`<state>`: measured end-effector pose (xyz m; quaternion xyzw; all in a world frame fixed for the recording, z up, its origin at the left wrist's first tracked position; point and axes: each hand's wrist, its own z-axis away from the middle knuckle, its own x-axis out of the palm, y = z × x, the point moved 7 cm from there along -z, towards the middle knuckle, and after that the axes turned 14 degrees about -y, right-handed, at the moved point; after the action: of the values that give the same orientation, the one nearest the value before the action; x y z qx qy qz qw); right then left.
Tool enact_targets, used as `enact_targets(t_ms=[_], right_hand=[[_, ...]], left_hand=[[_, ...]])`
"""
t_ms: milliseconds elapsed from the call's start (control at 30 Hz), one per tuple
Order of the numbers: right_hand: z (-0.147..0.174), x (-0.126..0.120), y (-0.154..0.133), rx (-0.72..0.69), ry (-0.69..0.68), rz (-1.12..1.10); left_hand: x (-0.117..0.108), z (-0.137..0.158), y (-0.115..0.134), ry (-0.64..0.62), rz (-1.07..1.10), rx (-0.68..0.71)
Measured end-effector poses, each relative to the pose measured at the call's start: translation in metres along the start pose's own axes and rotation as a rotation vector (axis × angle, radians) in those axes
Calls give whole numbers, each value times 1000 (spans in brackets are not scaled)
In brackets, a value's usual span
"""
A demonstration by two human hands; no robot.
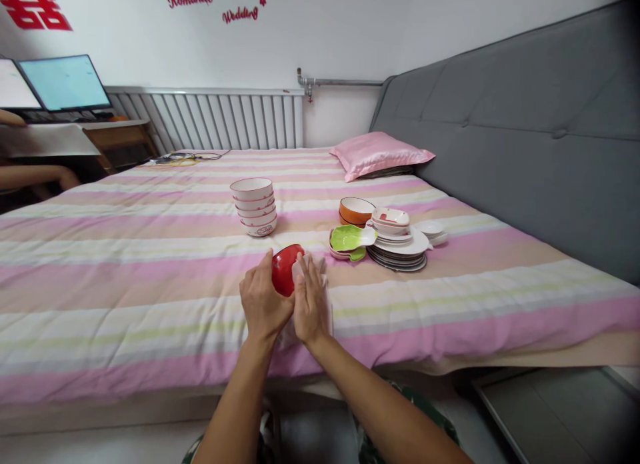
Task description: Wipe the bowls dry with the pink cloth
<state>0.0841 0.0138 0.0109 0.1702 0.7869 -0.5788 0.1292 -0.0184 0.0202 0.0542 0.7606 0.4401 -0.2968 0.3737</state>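
My left hand [264, 296] grips a glossy red bowl [286, 267], which is tilted on its side above the near part of the bed. The fingers of my right hand [311, 303] lie against the bowl's right side, with a pale, thin cloth [324, 277] between them and the bowl. Part of the cloth hangs below my hands. Beyond my hands stands a stack of several white bowls with red rims [254, 207]. A green leaf-shaped dish [349, 237] lies to the right, beside a stack of plates [400, 259].
Orange bowls [355, 214] and small white dishes [433, 231] stand around the plates. A pink pillow [380, 154] rests near the grey headboard [525, 124]. Cables [187, 157] lie at the bed's far left. Another person's leg [40, 177] shows by the desk with monitors.
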Motion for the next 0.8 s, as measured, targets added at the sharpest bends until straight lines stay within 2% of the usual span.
enact_targets(t_ms=[167, 400, 800], right_hand=[[4, 5, -14, -153, -31, 163], [6, 8, -26, -232, -119, 285], [-10, 0, -18, -241, -142, 272]], left_hand=[[4, -2, -8, -42, -11, -41], [8, -1, -14, -131, 106, 11], [9, 2, -3, -133, 118, 0]])
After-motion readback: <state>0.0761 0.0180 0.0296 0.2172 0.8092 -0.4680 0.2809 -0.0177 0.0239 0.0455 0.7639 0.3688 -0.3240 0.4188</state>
